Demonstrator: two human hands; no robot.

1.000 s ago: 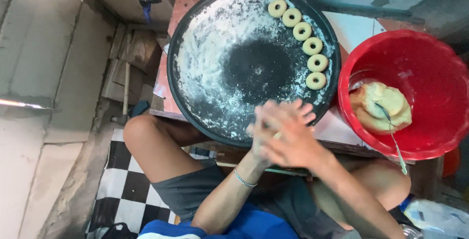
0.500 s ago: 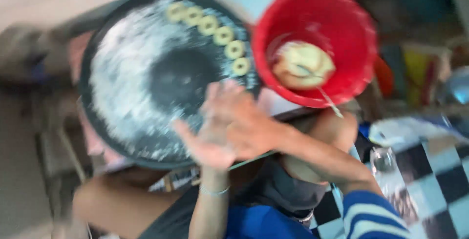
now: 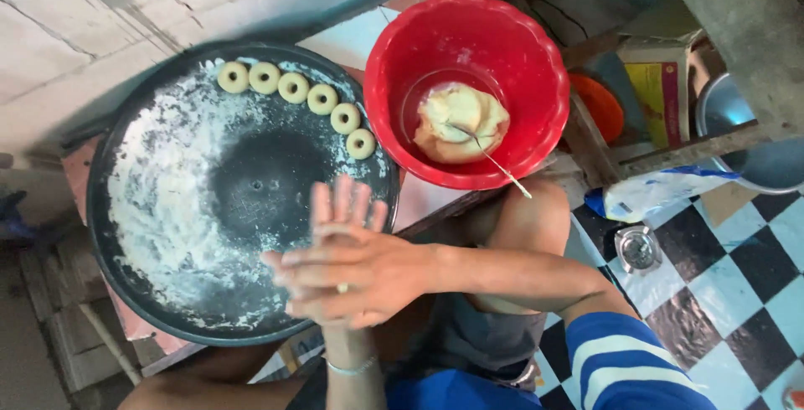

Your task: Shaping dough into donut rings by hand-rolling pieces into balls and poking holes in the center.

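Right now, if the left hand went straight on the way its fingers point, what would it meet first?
Probably the floured black tray; the left hand, pressed under the right hand, points across its rim toward the dough rings. Height is unclear.

The right hand (image 3: 356,272) covers the left hand's (image 3: 343,209) palm (fingertips blurred); whatever lies between stays hidden. At three o'clock, a metal pot (image 3: 754,138) is cut off.

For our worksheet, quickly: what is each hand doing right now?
Left hand: open, flat, pressed under the right.
Right hand: open, flat, laid across it; anything between is hidden.
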